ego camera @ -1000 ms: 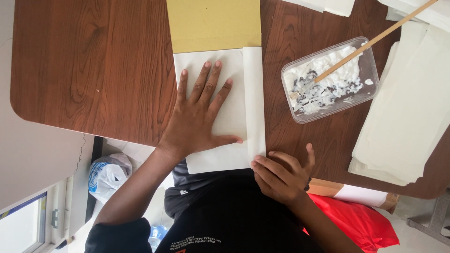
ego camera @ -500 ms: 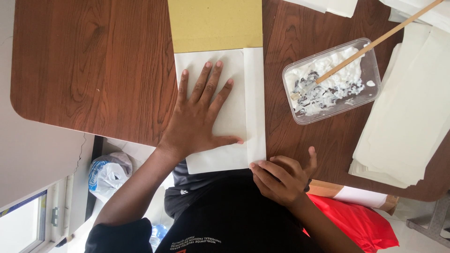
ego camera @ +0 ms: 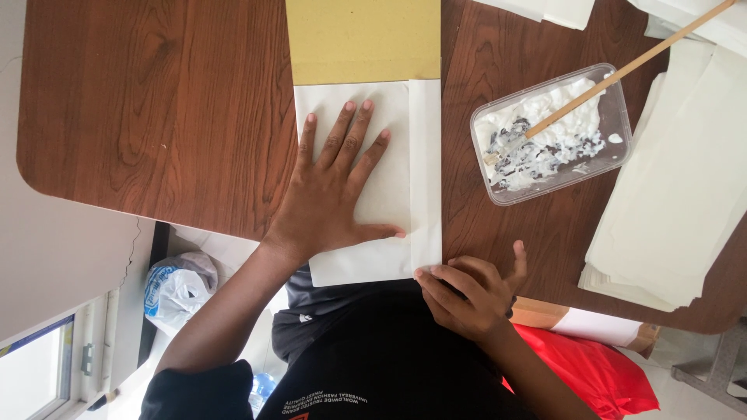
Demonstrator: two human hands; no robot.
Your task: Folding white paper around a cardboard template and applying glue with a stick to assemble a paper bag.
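White paper sheet [ego camera: 389, 257] lies flat on the brown wood-grain table [ego camera: 156, 117], long axis running away from the body, near end hanging a little past the table edge. A folded flap [ego camera: 426, 171] runs as a narrow strip down the sheet's right side, parallel to the long axis. Far end meets a mustard-yellow card [ego camera: 362, 39], matte, flat, rectangular.

Left hand [ego camera: 334, 194] sits on the sheet, palm down, fingers splayed and pointing away, thumb stretched toward the flap; flat and pressing, grasping nothing. Right hand [ego camera: 467, 299] is at the near right corner of the sheet, fingers curled, fingertips [ego camera: 424, 274] touching the near end of the flap; looks like a light pinch or press at the edge, cannot tell which. So the flap lies right of the left hand and straight ahead of the right hand, and the right hand is the nearer one to it.

Clear plastic tub [ego camera: 552, 132], rounded rectangle, sits right of the sheet, apart from it, with white paste smeared inside. Thin wooden stick [ego camera: 622, 74] leans in it, handle angled off to the far right. Stack of off-white sheets [ego camera: 669, 202] further right, edges loose and slightly fanned.
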